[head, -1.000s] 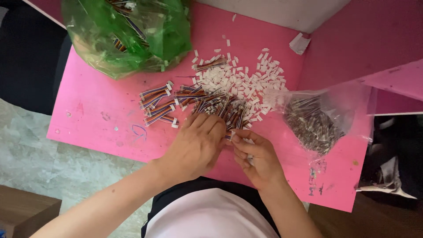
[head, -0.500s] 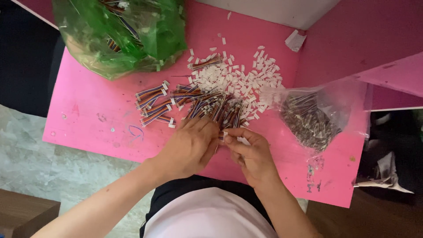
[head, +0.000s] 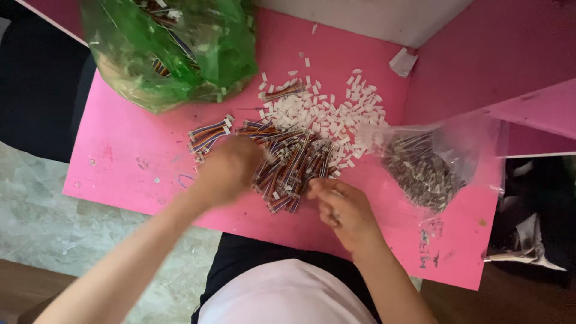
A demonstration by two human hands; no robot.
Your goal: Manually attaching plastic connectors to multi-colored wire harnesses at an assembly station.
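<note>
Found the pile of wires (head: 294, 168) heaped at the middle of the pink table (head: 120, 162), short striped lengths with white ends lying crosswise. Saw the left hand (head: 228, 171) pressed against the pile's 9 o'clock edge, blurred (so could not tell whether closed on anything or merely resting). Saw the right hand (head: 339, 207) at the pile's 5 o'clock corner, fingers curled inward and touching the nearest wires; could not tell whether any wire was pinched between them.

Judged the step to be picking through the heap, with both hands at its near rim. Reckoned a clean pick called for a fine fingertip pinch on a single wire, lifted clear of its tangled neighbours.

Noted a scatter of small white plugs (head: 327, 111) at 12 o'clock, touching the pile, and a smaller wire bundle (head: 210, 135) at 10 o'clock. Further out, spotted a green bag (head: 174, 48) at 11 o'clock and a clear bag (head: 426, 168) at 3 o'clock, both holding more wires.
</note>
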